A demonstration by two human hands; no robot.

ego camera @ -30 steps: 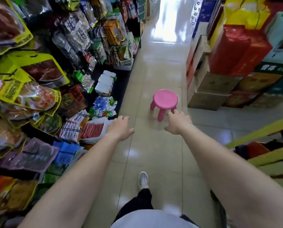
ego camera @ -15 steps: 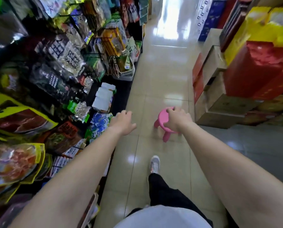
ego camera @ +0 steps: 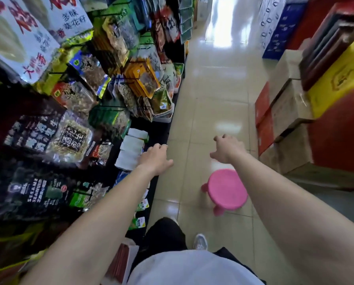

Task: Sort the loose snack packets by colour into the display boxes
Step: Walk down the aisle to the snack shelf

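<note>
Both hands are stretched forward over the aisle, well apart from each other and holding nothing. The left hand (ego camera: pixel 156 157) is knuckles-up with its fingers loosely curled, at the aisle-side edge of the dark shop shelf (ego camera: pixel 157 128). The right hand (ego camera: pixel 226 149), at its three o'clock, hangs above the glossy beige tiled floor (ego camera: pixel 213 99), fingers relaxed and thumb out.

At the left hand's nine o'clock stands a row of white cardboard display boxes (ego camera: pixel 131 148); I cannot tell whether the hand touches them. Small green-and-white snack packets (ego camera: pixel 140 222) lie along the shelf edge at that hand's six o'clock, beside the forearm. Large dark hanging bags of seeds and seaweed (ego camera: pixel 69 138) fill the rack from nine to eleven o'clock.

A round pink plastic stool (ego camera: pixel 226 190) stands on the floor at the right hand's six o'clock. Stacked brown cardboard cartons (ego camera: pixel 291 112) line the aisle at three o'clock. A grey sneaker (ego camera: pixel 200 241) shows on the floor at six o'clock.
</note>
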